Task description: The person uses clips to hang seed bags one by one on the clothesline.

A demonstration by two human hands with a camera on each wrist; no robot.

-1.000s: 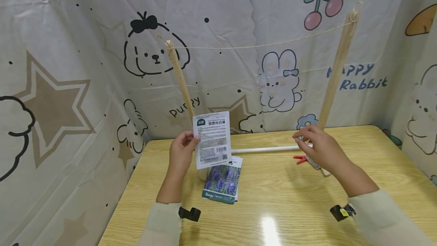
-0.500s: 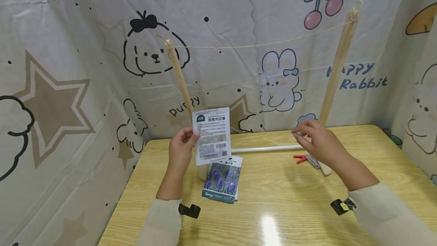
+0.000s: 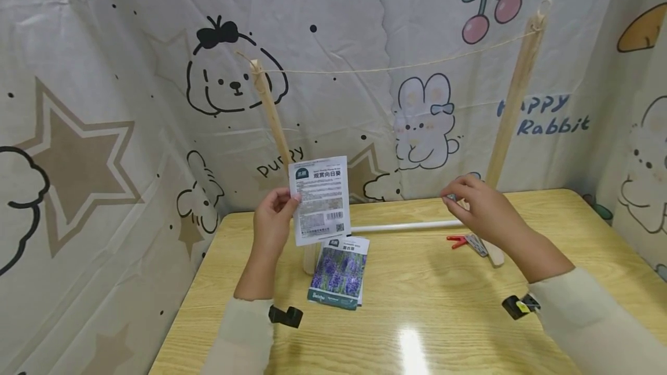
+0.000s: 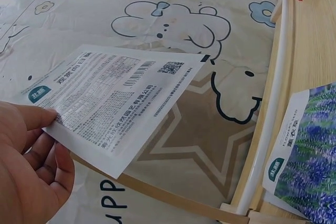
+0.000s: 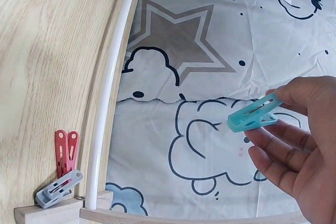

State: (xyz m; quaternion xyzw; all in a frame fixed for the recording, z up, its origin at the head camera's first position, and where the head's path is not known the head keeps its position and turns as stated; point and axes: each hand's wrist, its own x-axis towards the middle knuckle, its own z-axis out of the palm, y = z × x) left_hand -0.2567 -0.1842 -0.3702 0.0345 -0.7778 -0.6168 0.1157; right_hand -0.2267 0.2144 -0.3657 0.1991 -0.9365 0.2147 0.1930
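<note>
My left hand (image 3: 272,221) pinches a white seed packet (image 3: 319,201) by its left edge, printed text side toward me, raised above the table. In the right wrist view, my right hand (image 5: 302,145) pinches a teal clothespin (image 5: 254,114) by its handle end between thumb and fingers. From the head view that clothespin is mostly hidden by the fingers. Purple-flowered seed packets (image 3: 339,274) lie overlapping on the table below the left hand. A red clothespin (image 5: 66,153) and a grey clothespin (image 5: 59,188) rest near the foot of the right post.
A thin string (image 3: 391,67) stretches between a left wooden post (image 3: 270,111) and a right wooden post (image 3: 513,103). Low between them runs a white rod (image 3: 401,227) over the wood-grain table (image 3: 417,328). A printed cloth (image 3: 333,4) hangs behind.
My left hand has lifted the white packet slightly upward. The right hand has risen a little with the clothespin. The packets and clothespins on the table stay put.
</note>
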